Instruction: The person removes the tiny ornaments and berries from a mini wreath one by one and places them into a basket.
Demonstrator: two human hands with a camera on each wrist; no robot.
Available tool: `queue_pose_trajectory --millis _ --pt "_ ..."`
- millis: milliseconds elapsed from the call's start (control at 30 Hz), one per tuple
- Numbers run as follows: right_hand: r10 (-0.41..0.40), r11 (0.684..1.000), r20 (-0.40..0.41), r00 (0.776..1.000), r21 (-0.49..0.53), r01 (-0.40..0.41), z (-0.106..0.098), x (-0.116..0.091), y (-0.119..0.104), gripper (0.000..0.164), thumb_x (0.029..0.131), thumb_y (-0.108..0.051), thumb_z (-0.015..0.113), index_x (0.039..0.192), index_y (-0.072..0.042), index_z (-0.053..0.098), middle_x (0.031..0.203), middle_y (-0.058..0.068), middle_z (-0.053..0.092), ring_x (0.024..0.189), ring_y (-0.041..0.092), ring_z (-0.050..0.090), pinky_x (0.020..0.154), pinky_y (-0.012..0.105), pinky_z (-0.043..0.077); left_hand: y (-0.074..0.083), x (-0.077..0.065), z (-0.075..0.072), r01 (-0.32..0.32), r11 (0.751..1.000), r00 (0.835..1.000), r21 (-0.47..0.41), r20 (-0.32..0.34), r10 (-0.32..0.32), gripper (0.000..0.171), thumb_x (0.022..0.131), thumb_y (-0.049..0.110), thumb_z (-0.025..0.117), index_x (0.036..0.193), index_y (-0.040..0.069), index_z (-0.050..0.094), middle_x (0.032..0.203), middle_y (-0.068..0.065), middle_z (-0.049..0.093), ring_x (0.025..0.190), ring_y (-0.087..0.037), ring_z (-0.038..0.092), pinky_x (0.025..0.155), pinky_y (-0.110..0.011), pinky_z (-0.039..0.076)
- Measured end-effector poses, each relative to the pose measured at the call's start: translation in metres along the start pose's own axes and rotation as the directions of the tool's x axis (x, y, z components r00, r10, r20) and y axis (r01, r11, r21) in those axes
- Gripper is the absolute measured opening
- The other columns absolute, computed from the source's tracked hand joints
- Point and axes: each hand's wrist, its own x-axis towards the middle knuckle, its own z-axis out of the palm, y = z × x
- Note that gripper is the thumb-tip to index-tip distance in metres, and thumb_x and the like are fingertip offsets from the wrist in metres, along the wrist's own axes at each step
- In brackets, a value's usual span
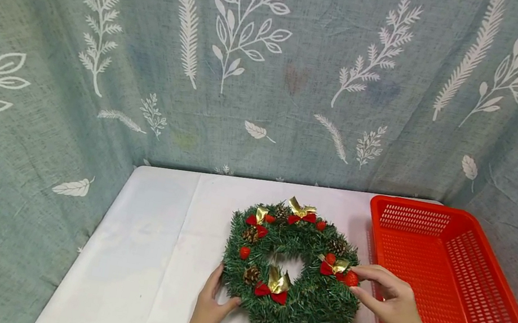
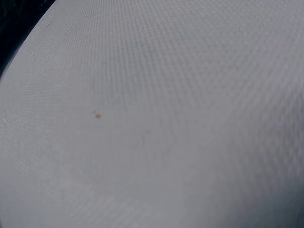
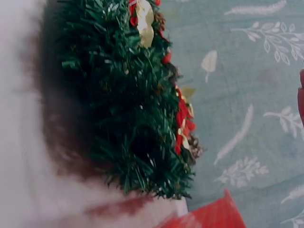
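A green Christmas wreath (image 1: 311, 313) lies on the white-covered table, trimmed with red and gold bows (image 1: 278, 285), pinecones (image 1: 251, 275) and small red berries (image 1: 245, 252). At its lower left edge my left hand (image 1: 209, 307) grips the greenery, thumb toward the front and fingers along the side. My right hand (image 1: 392, 304) pinches a red berry (image 1: 351, 279) between thumb and fingers at the wreath's right side, beside a bow (image 1: 335, 266). The right wrist view shows the wreath (image 3: 123, 95) from the side; the left wrist view shows mostly white cloth (image 2: 166, 118).
A red plastic basket (image 1: 477, 221) with perforated walls stands right of the wreath, close behind my right hand. A grey-green curtain (image 1: 294, 133) with white leaf prints hangs behind and at both sides. White tablecloth (image 1: 140, 256) extends left of the wreath.
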Motion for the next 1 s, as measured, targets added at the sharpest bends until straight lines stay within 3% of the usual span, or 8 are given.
queue_pose_trajectory --millis 267,433,567,700,800,900,1000 --pt "0.02 0.997 -0.03 0.999 0.073 -0.018 -0.013 -0.004 0.001 0.043 0.065 0.033 0.063 0.106 0.02 0.059 0.108 0.016 0.065 0.102 0.015 0.063 0.09 0.018 0.054 -0.001 -0.001 0.0 0.01 1.0 1.0 -0.012 0.007 -0.01 0.094 0.073 0.019 0.081 0.146 -0.004 0.027 0.151 -0.024 0.027 0.138 -0.037 0.028 0.106 -0.005 0.024" --pt "0.066 0.996 -0.038 0.997 0.055 -0.064 -0.019 -0.01 0.001 0.043 0.067 0.032 0.062 0.107 0.019 0.059 0.109 0.014 0.065 0.102 0.014 0.063 0.089 0.018 0.054 -0.002 -0.001 0.001 0.001 1.0 1.0 -0.018 0.007 -0.001 0.093 0.073 0.017 0.081 0.146 -0.003 0.027 0.151 -0.023 0.027 0.138 -0.038 0.027 0.107 -0.007 0.024" --pt "0.169 0.984 -0.074 0.983 -0.045 -0.173 -0.025 -0.016 -0.003 0.043 0.068 0.032 0.062 0.107 0.014 0.061 0.109 0.003 0.066 0.099 0.008 0.064 0.07 0.013 0.057 -0.003 0.0 0.001 -0.01 1.0 1.0 -0.006 0.003 0.01 0.093 0.073 0.017 0.082 0.145 -0.005 0.028 0.15 -0.025 0.028 0.137 -0.039 0.028 0.108 -0.008 0.025" --pt "0.276 0.944 -0.114 0.954 -0.155 -0.291 -0.031 -0.02 -0.006 0.04 0.073 0.024 0.065 0.11 0.009 0.062 0.106 -0.004 0.066 0.084 0.001 0.063 0.041 0.02 0.046 -0.003 0.001 0.001 -0.011 1.0 1.0 -0.005 -0.001 0.011 0.093 0.073 0.018 0.082 0.145 -0.004 0.028 0.15 -0.025 0.029 0.137 -0.039 0.029 0.108 -0.01 0.026" --pt "0.313 0.921 -0.137 0.94 -0.197 -0.335 -0.037 -0.022 -0.005 0.039 0.074 0.022 0.066 0.111 0.009 0.062 0.104 -0.005 0.065 0.082 0.001 0.062 0.044 0.018 0.05 -0.004 0.001 0.001 -0.024 1.0 1.0 -0.009 -0.006 0.024 0.092 0.072 0.017 0.082 0.145 -0.004 0.029 0.149 -0.025 0.029 0.136 -0.04 0.029 0.108 -0.009 0.026" --pt "0.316 0.909 -0.15 0.937 -0.236 -0.344 -0.043 -0.024 -0.003 0.039 0.074 0.022 0.066 0.111 0.01 0.062 0.104 -0.005 0.065 0.087 0.002 0.061 0.065 0.014 0.057 -0.003 0.0 0.001 -0.045 0.999 0.999 0.008 -0.012 0.045 0.091 0.072 0.015 0.082 0.144 -0.005 0.03 0.148 -0.026 0.03 0.135 -0.041 0.031 0.108 -0.009 0.027" --pt "0.307 0.902 -0.163 0.938 -0.266 -0.341 -0.049 -0.024 -0.001 0.04 0.073 0.022 0.067 0.111 0.011 0.062 0.104 -0.003 0.066 0.095 0.005 0.06 0.083 0.012 0.054 0.0 -0.001 0.001 -0.035 0.999 0.999 0.02 -0.009 0.035 0.091 0.072 0.011 0.082 0.144 -0.005 0.029 0.148 -0.026 0.03 0.135 -0.041 0.031 0.107 -0.008 0.027"
